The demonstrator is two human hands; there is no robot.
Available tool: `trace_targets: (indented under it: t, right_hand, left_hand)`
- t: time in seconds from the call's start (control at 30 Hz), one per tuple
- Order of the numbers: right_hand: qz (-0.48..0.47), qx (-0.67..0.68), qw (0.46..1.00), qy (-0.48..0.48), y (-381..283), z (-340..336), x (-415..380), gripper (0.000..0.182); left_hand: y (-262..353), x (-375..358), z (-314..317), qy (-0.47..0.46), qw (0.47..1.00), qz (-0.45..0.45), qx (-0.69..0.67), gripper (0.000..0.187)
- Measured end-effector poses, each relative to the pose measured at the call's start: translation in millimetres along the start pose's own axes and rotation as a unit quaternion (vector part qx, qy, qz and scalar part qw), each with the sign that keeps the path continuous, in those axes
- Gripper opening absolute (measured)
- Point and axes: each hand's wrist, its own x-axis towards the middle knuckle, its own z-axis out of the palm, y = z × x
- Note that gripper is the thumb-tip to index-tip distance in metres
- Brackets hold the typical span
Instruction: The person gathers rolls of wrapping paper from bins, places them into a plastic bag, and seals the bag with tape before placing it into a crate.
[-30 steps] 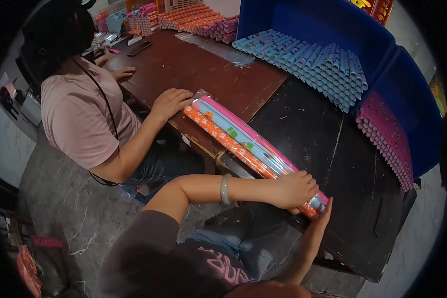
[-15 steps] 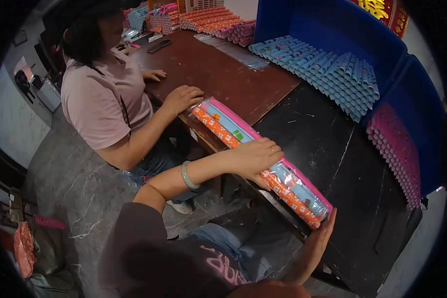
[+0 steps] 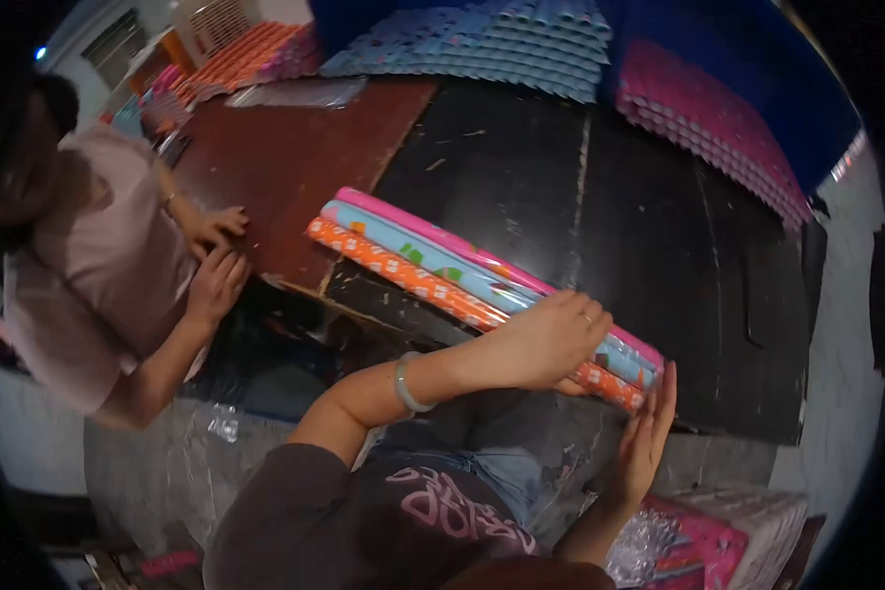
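Observation:
Orange, light blue and pink patterned rolls (image 3: pixel 418 258) lie side by side in clear plastic, slanting across the table's front part. My left hand (image 3: pixel 551 339), with a ring on a finger and a bracelet on the wrist, is wrapped over the pack near its right end. At that end my right hand (image 3: pixel 649 425) rests its palm and outstretched fingers flat against the roll ends.
A co-worker (image 3: pixel 118 256) sits at the left, hands by the table edge (image 3: pixel 295 285). Blue rolls (image 3: pixel 482 44) and pink rolls (image 3: pixel 708 118) are stacked in blue bins at the back. Orange rolls (image 3: pixel 251 59) and flat clear plastic (image 3: pixel 300 92) are at the back left.
The view has swung to the right. My left hand is now closer to the pack's right end. The co-worker's hand has come off the pack's far end and is near their other hand.

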Motion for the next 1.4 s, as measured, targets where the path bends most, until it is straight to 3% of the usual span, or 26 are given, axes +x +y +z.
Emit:
trace_targets:
  t: [0.07, 0.1, 0.17, 0.27, 0.37, 0.4, 0.43, 0.57, 0.63, 0.7, 0.77, 0.8, 0.87, 0.9, 0.97, 1.03, 1.07, 1.1, 1.17, 1.3, 1.37, 1.4]
  right_hand:
    - [0.018, 0.041, 0.999, 0.0, 3, -14, 1, 0.054]
    - [-0.016, -0.025, 1.0, -0.005, -7, -12, 6, 0.059]
    - [-0.013, -0.098, 0.992, 0.079, 1, -17, 9, 0.06]
    - [0.004, -0.088, 0.991, 0.105, 5, -20, 16, 0.057]
    - [-0.028, 0.043, 0.986, 0.161, -2, -41, 16, 0.045]
    - [-0.051, 0.165, 0.962, 0.211, 0, -65, 13, 0.042]
    - [-0.077, 0.2, 0.939, 0.268, 2, -87, 9, 0.043]
    - [-0.103, 0.216, 0.952, 0.19, 9, -107, -3, 0.034]
    - [-0.042, 0.285, 0.921, 0.263, 2, -109, 0, 0.023]
    - [0.035, 0.233, 0.967, 0.095, 4, -130, 4, 0.017]
    - [0.135, 0.166, 0.977, -0.011, -8, -134, 12, 0.015]
    - [0.141, 0.168, 0.975, -0.017, -11, -136, 16, 0.015]
    - [0.118, 0.114, 0.985, -0.046, -17, -136, 28, 0.024]
    - [0.125, 0.132, 0.983, 0.003, -25, -134, 35, 0.027]
    - [0.131, 0.094, 0.986, 0.028, -20, -153, 43, 0.026]
    - [0.186, 0.031, 0.982, -0.019, -20, -155, 45, 0.018]
    - [0.231, 0.01, 0.972, -0.044, -22, -151, 43, 0.018]
    - [0.21, 0.006, 0.973, -0.093, -19, -148, 40, 0.017]
    - [0.234, 0.008, 0.969, -0.084, -28, -128, 42, 0.025]
    - [0.119, -0.064, 0.962, -0.239, -16, -140, 58, 0.026]
    - [0.107, -0.105, 0.952, -0.267, -18, -138, 70, 0.03]
    - [0.193, -0.115, 0.946, -0.234, -31, -120, 72, 0.029]
  left_hand:
    - [0, 3, 1, 0.001, 1.0, -0.019, -0.022, 0.075]
    - [1, 4, 0, -0.005, 1.0, -0.011, -0.007, 0.077]
    - [3, 5, -2, 0.0, 1.0, -0.009, 0.0, 0.081]
    - [6, 7, -4, -0.002, 1.0, -0.002, 0.005, 0.084]
    - [6, 4, -2, -0.015, 1.0, -0.005, 0.008, 0.094]
    - [6, 4, -3, -0.026, 0.999, -0.022, 0.001, 0.098]
    - [6, 5, -3, -0.025, 0.999, -0.022, 0.001, 0.098]
    - [8, 4, -3, -0.039, 0.999, -0.019, 0.004, 0.104]
    - [7, 3, -5, -0.037, 0.999, -0.023, 0.01, 0.104]
    - [7, 2, -11, 0.017, 0.999, 0.027, -0.023, 0.107]
    - [3, -2, -40, 0.025, 0.999, -0.001, -0.048, 0.11]
    - [-6, -7, -56, 0.033, 0.999, -0.026, -0.024, 0.105]
    - [-33, -26, -75, 0.045, 0.996, -0.068, 0.022, 0.077]
    - [-48, -37, -80, 0.05, 0.994, -0.094, 0.037, 0.063]
    - [-82, -63, -75, 0.055, 0.988, -0.133, 0.046, 0.053]
    - [-106, -88, -69, 0.078, 0.979, -0.185, 0.03, 0.038]
    - [-113, -96, -65, 0.074, 0.978, -0.196, 0.02, 0.038]
    - [-118, -103, -60, 0.072, 0.975, -0.208, 0.01, 0.038]
    - [-120, -109, -50, 0.055, 0.978, -0.2, 0.032, 0.037]
    - [-122, -111, -44, 0.04, 0.981, -0.187, 0.024, 0.041]
    - [-123, -113, -43, 0.047, 0.981, -0.183, 0.033, 0.042]
    - [-123, -112, -42, 0.046, 0.982, -0.179, 0.039, 0.042]
